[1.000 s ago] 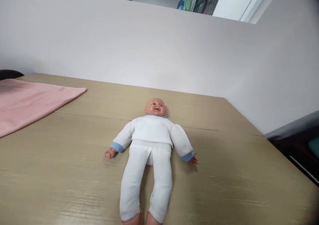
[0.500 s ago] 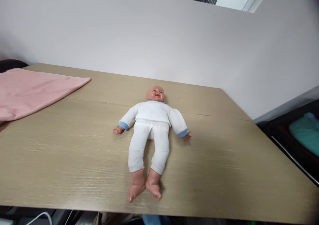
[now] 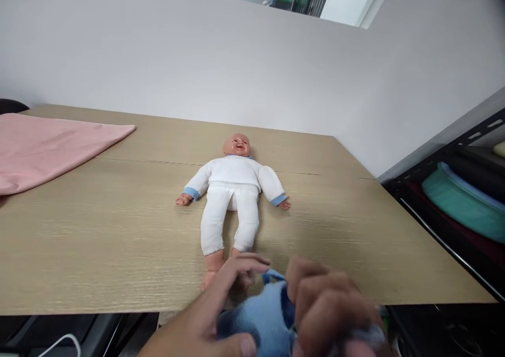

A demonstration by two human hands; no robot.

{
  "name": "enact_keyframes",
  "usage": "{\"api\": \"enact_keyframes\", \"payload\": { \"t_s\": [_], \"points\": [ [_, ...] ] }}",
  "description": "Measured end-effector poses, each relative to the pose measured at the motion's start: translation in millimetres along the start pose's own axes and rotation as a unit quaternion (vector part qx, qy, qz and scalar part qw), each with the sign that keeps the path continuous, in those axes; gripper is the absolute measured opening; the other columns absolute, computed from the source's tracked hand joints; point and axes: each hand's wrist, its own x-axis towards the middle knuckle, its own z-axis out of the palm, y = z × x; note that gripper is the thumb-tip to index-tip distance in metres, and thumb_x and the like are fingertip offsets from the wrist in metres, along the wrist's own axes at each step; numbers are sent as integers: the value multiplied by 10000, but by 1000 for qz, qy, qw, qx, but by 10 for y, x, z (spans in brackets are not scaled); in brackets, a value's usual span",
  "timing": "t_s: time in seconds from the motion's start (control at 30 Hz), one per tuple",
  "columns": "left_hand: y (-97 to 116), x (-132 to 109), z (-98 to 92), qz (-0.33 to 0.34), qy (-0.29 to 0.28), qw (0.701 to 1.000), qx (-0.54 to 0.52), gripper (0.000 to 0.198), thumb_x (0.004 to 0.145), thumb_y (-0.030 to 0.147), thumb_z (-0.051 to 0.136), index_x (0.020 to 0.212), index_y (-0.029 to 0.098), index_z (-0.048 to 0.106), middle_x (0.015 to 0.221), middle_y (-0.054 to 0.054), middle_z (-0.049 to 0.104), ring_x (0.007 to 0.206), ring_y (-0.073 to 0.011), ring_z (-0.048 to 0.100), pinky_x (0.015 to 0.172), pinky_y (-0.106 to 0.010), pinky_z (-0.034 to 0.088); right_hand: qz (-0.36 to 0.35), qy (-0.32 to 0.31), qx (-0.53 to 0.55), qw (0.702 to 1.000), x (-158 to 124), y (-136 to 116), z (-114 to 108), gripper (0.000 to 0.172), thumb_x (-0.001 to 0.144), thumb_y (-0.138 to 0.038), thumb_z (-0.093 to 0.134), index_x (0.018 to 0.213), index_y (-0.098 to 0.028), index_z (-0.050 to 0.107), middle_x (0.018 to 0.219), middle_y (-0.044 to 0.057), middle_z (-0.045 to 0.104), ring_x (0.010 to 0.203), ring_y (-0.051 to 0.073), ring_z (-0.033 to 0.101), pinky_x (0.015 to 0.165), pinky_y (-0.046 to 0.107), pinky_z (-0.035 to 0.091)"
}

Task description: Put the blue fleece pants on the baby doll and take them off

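A baby doll (image 3: 235, 170) in a white top and trousers with blue cuffs lies on its back on the table, feet towards me. Low in front of it, my right hand (image 3: 331, 307) is closed on a soft blue cloth (image 3: 266, 309), its fingers curled and smeared by motion. The cloth looks like a small garment with a darker opening, but its kind is unclear. My left hand (image 3: 216, 304) is beside the cloth, thumb and fingers apart around its left side. Whether it touches the cloth I cannot tell. My left hand partly hides the doll's feet.
A pink cloth (image 3: 51, 146) lies on the left of the wooden table (image 3: 98, 241). A grey wall (image 3: 177, 57) stands behind. At the right, a black rack (image 3: 418, 215) holds a folded teal item (image 3: 461, 204). A white cable (image 3: 63, 338) shows below the front edge.
Both hands have come into view from below, with the blue cloth in the right. The view has shifted slightly to the right. The doll appears to lie as before.
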Motion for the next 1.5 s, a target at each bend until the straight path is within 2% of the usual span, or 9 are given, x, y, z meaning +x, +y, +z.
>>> {"api": "enact_keyframes", "payload": {
  "t_s": [0.1, 0.23, 0.43, 0.63, 0.8, 0.93, 1.1, 1.3, 1.5],
  "points": [
    [59, 179, -12, -15, 6, 1000, -11, 594, 878, 612, 801, 1364, 296, 671, 1286, -70, 701, 1217, -324, 635, 1072, -427, 540, 66, 31, 15, 997, 375, -178, -51, 473, 1077, -644, 464, 984, -311, 786, 787, 20, 683, 702, 191, 628, 829, 384, 575],
    [178, 371, -127, -1, 146, 988, -53, 406, 990, 563, 694, 1276, 276, 721, 1209, -47, 748, 1180, -290, 665, 1020, -368, 558, 110, 33, -49, 992, 678, -224, -186, 363, 1089, -572, 508, 1217, -307, 720, 1169, 60, 720, 1071, 240, 687, 1046, 408, 536],
    [214, 447, -444, -5, 271, 954, -127, 509, 938, 588, 750, 1294, 230, 680, 1172, -79, 761, 1035, -280, 714, 882, -335, 596, 211, -22, -106, 971, 747, 21, -426, 797, 910, -563, 811, 1587, -403, 422, 1417, 70, 650, 1180, 274, 676, 993, 426, 573],
    [313, 399, -671, 177, 211, 961, 38, 333, 882, 438, 835, 905, 215, 588, 1024, -48, 617, 975, -205, 594, 858, -268, 523, 73, 24, -166, 983, 794, -10, -398, 132, 989, -364, 763, 1084, -283, 720, 1133, 35, 719, 1057, 212, 685, 967, 364, 552],
    [544, 549, -874, 258, 116, 959, 24, 846, 742, 469, 960, 1444, 328, 510, 1541, -108, 467, 1410, -322, 480, 1130, -402, 486, -94, 64, -295, 949, 966, -114, -405, 181, 1021, -199, 672, 1173, -258, 752, 1363, 90, 688, 1282, 237, 654, 1078, 397, 518],
    [814, 653, -1037, 207, 17, 972, 109, 808, 802, 360, 943, 1500, 348, 536, 1400, -74, 589, 1269, -273, 592, 1025, -324, 528, -165, 76, -379, 908, 1150, -174, -430, 238, 984, -144, 679, 1183, -243, 764, 1408, 109, 694, 1331, 263, 632, 1110, 455, 493],
    [951, 641, -1108, 188, 53, 959, 207, 337, 907, 271, 844, 1175, 275, 639, 1053, 2, 578, 946, -162, 577, 809, -240, 477, -153, 49, -347, 924, 1192, -254, -527, 188, 946, -139, 718, 1101, -241, 746, 1318, 70, 739, 1236, 241, 673, 1041, 405, 520],
    [875, 661, -1056, 294, 86, 932, 193, 248, 973, 242, 734, 1119, 255, 534, 1185, -54, 544, 1124, -204, 542, 978, -306, 457, -71, 72, -280, 955, 1106, -266, -573, 290, 850, -94, 685, 1102, -227, 630, 993, 8, 681, 873, 175, 634, 774, 313, 493],
    [918, 559, -961, 240, 86, 947, 196, 263, 976, 234, 724, 1106, 268, 498, 1027, -5, 564, 932, -159, 569, 832, -260, 493, -60, 62, -310, 947, 1163, -254, -501, 153, 848, -127, 681, 983, -198, 661, 819, -25, 644, 722, 133, 562, 703, 281, 439]
  ]
}}
